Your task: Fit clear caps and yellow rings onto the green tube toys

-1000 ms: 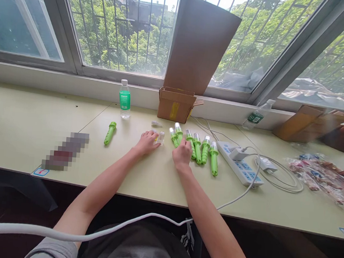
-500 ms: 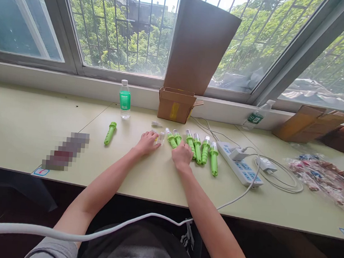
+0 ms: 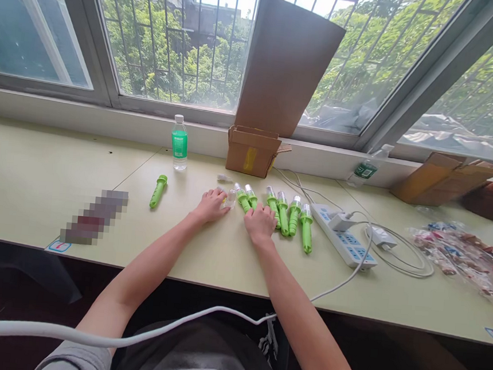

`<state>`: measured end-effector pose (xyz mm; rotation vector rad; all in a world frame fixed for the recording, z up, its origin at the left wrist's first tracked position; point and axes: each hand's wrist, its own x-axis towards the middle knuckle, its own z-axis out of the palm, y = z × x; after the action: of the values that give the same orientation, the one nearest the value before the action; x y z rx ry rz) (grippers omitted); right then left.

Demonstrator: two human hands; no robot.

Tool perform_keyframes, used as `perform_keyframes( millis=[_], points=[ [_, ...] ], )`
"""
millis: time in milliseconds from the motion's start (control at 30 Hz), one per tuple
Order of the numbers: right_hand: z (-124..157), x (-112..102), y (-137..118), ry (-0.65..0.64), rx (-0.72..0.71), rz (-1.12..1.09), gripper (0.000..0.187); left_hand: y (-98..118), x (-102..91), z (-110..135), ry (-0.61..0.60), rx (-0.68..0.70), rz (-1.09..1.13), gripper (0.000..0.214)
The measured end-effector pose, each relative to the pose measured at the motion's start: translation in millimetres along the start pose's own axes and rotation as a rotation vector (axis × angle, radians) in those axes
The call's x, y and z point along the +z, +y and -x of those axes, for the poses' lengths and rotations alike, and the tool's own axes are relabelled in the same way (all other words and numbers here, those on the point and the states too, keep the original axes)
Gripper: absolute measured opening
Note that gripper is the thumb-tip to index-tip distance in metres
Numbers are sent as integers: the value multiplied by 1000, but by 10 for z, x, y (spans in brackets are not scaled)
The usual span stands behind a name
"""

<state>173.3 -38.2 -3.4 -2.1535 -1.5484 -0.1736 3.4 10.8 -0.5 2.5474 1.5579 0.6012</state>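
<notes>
My left hand (image 3: 210,206) lies low over the table, its fingers curled about a clear plastic cap (image 3: 230,199) with a bit of yellow by the fingertips. My right hand (image 3: 261,225) is closed at the lower end of a green handle with a clear top (image 3: 242,197); its fingers partly hide it. A second such green handle (image 3: 251,197) lies close beside that one, its lower end behind my fingers. Several more green handles (image 3: 294,217) lie in a row to the right. One green handle without a clear top (image 3: 158,191) lies apart on the left.
A water bottle (image 3: 180,144) and a cardboard box (image 3: 251,154) stand by the window. A small clear piece (image 3: 224,178) lies before the box. On the right are a power strip (image 3: 345,240), cables, and bagged items (image 3: 460,250). A white cable (image 3: 173,329) crosses above my lap.
My right hand has shifted slightly left, and the two green handles by it have moved a little left too. My left hand has stayed in place.
</notes>
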Motion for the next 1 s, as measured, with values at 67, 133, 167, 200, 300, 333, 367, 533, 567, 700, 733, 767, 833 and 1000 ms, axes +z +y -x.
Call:
perform_keyframes(
  millis=[67, 133, 167, 200, 300, 333, 367, 533, 567, 700, 733, 767, 833, 1000],
  points=[
    [6, 10, -1, 15, -8, 0, 29, -1, 2, 2, -2, 0, -2, 34],
    [4, 9, -3, 19, -13, 0, 29, -4, 5, 3, -3, 2, -3, 34],
    [-3, 4, -2, 27, -16, -4, 30, -5, 5, 3, -2, 2, -3, 34],
    [-14, -3, 2, 44, -17, -11, 30, -7, 5, 4, -2, 4, -3, 34],
    [-65, -30, 39, 141, 14, -35, 32, -7, -3, 7, -3, 6, -1, 34],
    [-84, -35, 61, 176, 36, -37, 32, -7, -6, 9, -6, 7, -1, 34],
    [-102, -37, 85, 202, 59, -36, 32, -6, -10, 10, -9, 7, -1, 34],
    [-146, 3, 196, 170, 107, -34, 34, -5, -13, 12, -13, 4, -2, 35],
    [-147, 10, 208, 159, 103, -40, 34, -6, -10, 11, -11, 4, -2, 35],
    [-153, -12, 227, 132, 80, -20, 33, -14, 4, 8, -5, 12, -8, 36],
    [-157, -27, 228, 118, 80, -9, 32, -16, 6, 8, -5, 12, -10, 37],
    [-162, -43, 231, 102, 85, 3, 32, -18, 7, 9, -7, 12, -11, 37],
    [-173, -70, 237, 68, 102, 18, 32, -22, 8, 9, -11, 9, -13, 37],
    [-191, -91, 254, -11, 125, 47, 27, -32, 15, 4, -14, 13, -17, 37]
  ],
)
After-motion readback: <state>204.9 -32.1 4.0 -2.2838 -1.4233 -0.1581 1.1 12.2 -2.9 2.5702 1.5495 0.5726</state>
